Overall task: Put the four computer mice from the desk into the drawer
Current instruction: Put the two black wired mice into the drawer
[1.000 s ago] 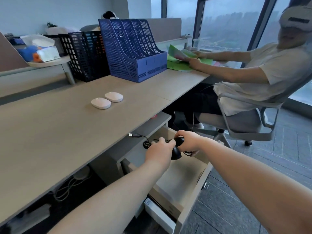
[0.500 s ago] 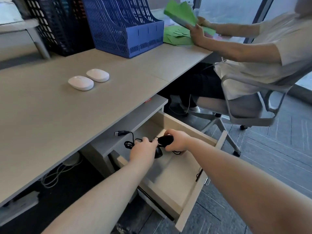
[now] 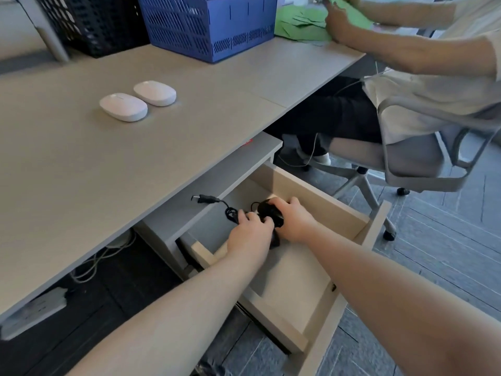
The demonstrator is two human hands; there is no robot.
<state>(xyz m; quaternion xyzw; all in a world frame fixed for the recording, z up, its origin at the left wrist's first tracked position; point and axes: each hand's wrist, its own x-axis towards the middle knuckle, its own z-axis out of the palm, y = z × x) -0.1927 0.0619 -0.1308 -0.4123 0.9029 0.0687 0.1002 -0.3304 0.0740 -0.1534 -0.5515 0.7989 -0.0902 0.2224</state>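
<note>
Both hands down inside the open drawer (image 3: 311, 183), step in hand = dropping off the black wired mice. Right hand (image 3: 294, 222) has its grip closed over the top of a black mouse (image 3: 268, 210), fingers curled round its far side, mouse low in the drawer near the back wall, can't tell if it's touching the floor of the drawer yet. Left hand (image 3: 250, 237) sits just beside, touching the right, grip curled narrow around the bundled black cable (image 3: 231, 213); a dark shape pokes out under it, prob a 2nd black mouse, but mostly hidden so can't confirm. Cable's USB plug (image 3: 204, 198) trails out over the pedestal top, outside the drawer, so not fully stowed. 2 white mice still on the worktop (image 3: 67, 164): near white mouse (image 3: 123, 107) and far white mouse (image 3: 155, 93), side by side, almost touching, well apart from the drawer, untouched. So roughly half done at best, 2 of 4 left for sure. Next move, my guess: open both grips, let the mouse and cable settle on the drawer floor, tuck the stray plug in so it won't snag when the drawer closes, then pull hands up clear of the worktop edge and reach fwd-left for the white pair, 1 per hand is doable since they sit together. Another person in a chair (image 3: 423, 169) at the right is handling green folders (image 3: 303, 28), well clear. Blue file rack (image 3: 208, 28) behind the white mice, not in the way.
</note>
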